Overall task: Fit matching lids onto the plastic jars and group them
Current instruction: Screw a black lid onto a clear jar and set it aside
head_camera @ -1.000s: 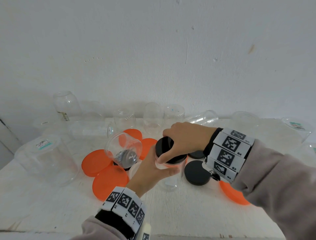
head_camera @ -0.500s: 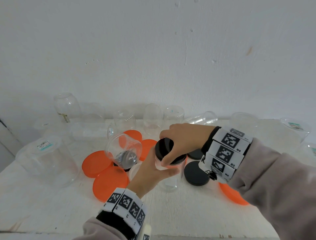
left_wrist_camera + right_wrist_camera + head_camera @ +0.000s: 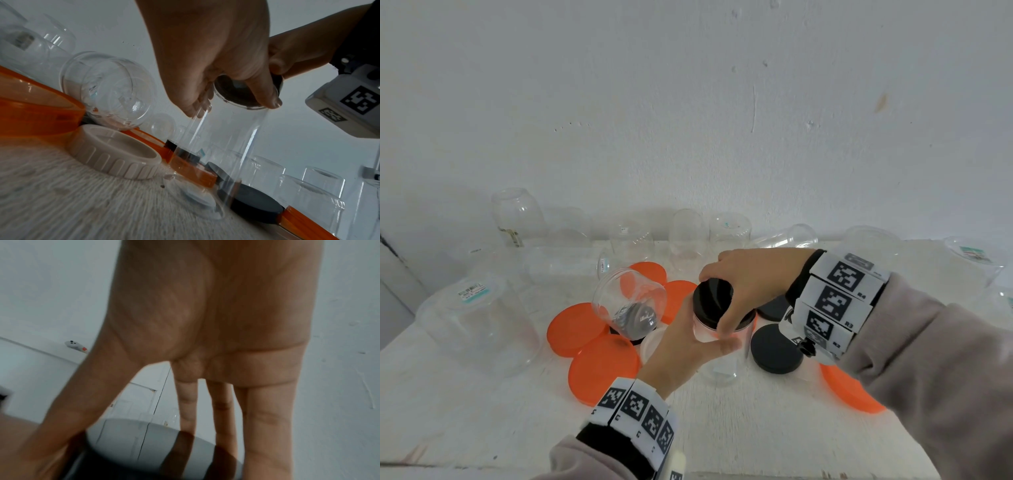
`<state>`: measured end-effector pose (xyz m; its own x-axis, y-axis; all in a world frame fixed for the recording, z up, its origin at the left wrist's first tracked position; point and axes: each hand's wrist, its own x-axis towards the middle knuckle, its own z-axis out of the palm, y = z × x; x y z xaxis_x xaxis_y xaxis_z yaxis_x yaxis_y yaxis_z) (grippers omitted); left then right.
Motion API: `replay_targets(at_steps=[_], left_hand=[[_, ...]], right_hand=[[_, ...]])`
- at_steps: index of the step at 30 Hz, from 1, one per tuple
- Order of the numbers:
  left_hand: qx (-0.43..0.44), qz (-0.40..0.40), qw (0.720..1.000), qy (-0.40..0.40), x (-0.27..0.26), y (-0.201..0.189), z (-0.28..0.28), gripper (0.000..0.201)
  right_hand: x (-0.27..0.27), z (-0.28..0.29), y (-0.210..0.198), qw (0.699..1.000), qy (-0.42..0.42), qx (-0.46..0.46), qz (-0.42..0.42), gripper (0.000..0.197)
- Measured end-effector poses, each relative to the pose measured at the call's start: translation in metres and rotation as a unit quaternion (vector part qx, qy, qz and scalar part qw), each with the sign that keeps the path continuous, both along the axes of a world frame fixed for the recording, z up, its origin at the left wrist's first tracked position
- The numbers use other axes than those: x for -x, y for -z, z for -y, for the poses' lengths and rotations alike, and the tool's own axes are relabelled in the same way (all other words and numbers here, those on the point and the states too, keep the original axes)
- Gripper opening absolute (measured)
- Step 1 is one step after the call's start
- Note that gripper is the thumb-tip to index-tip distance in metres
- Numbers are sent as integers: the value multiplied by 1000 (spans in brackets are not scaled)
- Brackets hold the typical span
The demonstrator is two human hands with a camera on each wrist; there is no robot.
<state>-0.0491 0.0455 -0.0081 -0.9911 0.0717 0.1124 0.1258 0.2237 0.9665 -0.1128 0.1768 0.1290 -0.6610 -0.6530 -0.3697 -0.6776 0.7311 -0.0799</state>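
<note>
While the left hand (image 3: pixel 681 346) wraps the clear jar (image 3: pixel 717 342) around its upper wall, its grip closed on the jar, the right hand (image 3: pixel 750 284) sits on top with thumb and fingers curled round the rim of the black lid (image 3: pixel 714 301), grip closed on the lid. Jar stands upright on the surface (image 3: pixel 482 411), roughly mid-width, a little back from the near edge. Lid is on the jar mouth; left wrist view shows it (image 3: pixel 246 91) seated at the top of the wall, can't tell if the threads are fully home.

Step in hand, as I read it: screwing this lid down. Next move likely needs the left hand to hold the jar against rotation while the right turns until it stops, then release and shift the capped jar to a group spot.

Just beside the jar: loose black lid (image 3: pixel 777 349) on its right, white ribbed lid (image 3: pixel 115 155) on its left, orange lids (image 3: pixel 602 366) around. A tipped clear jar (image 3: pixel 630 301) leans on the lids behind-left. Further back, many uncapped clear jars (image 3: pixel 688 236) line the far edge by the wall, plus a big one (image 3: pixel 476 322) toward the left edge. Most of the task is still open.
</note>
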Motion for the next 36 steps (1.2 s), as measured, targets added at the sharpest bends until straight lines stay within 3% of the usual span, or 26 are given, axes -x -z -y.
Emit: replay_targets(at_steps=[5,10,14,18,21,26,36], left_hand=[[-8,4,1000,5,0,1,0,79],[-2,-12,1000,0,1,1,0,78],[4,-15,1000,-4,2,3,0,80],[4,-4,1000,-2,2,4,1,80],[7,1,1000,-2,2,4,1,81],[-1,-10,1000,1,2,4,0,80],[5,-8,1000,-3,3,6,1,81]], right_hand=[[-2,1,7,999,34,4,-24,73],[0,0,-4,997,-19,-45,60,93],[3,1,-5,998,-29,-21,43,84],[2,2,4,1000,15,-2,-7,69],[0,3,11,998,44,3,-34,70],[1,1,-1,998,-2,-47,41,92],[2,4,-2,999,-24,-28,31,86]])
